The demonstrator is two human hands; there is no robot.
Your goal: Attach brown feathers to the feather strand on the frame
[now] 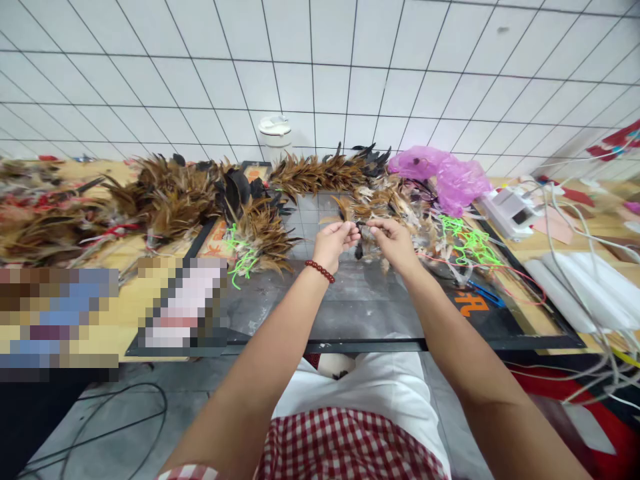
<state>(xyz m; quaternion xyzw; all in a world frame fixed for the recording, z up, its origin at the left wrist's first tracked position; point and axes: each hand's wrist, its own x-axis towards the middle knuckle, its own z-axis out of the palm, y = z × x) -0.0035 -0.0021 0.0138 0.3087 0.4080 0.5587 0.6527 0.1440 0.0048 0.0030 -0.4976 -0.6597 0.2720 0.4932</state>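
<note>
Just above the middle of the frame, both hands meet over a dark mat [350,313] that covers the desk [130,300]. The left hand [334,244] and the right hand [395,243] each pinch narrowly on a small bunch of feathers [361,235], fingertips close together, the bunch hanging between them with a dark feather drooping below. What binds the bunch, if anything, is too small to tell.

To do this step well, I judge that the pinch should stay at the quill ends, where the shafts gather, so the vanes fan free and do not crush. Keeping the bunch low over the mat means any feather that slips lands on a plain surface rather than in the brown feather pile [260,233] left of the hands. Light pressure is enough; feathers bend easily, and twisting them would splay the tips.

Green cords [470,243] lie to the right of the hands, near a pink plastic bag [440,170] at the upper right. A white cup [275,133] stands at the back against the tiled wall.
</note>
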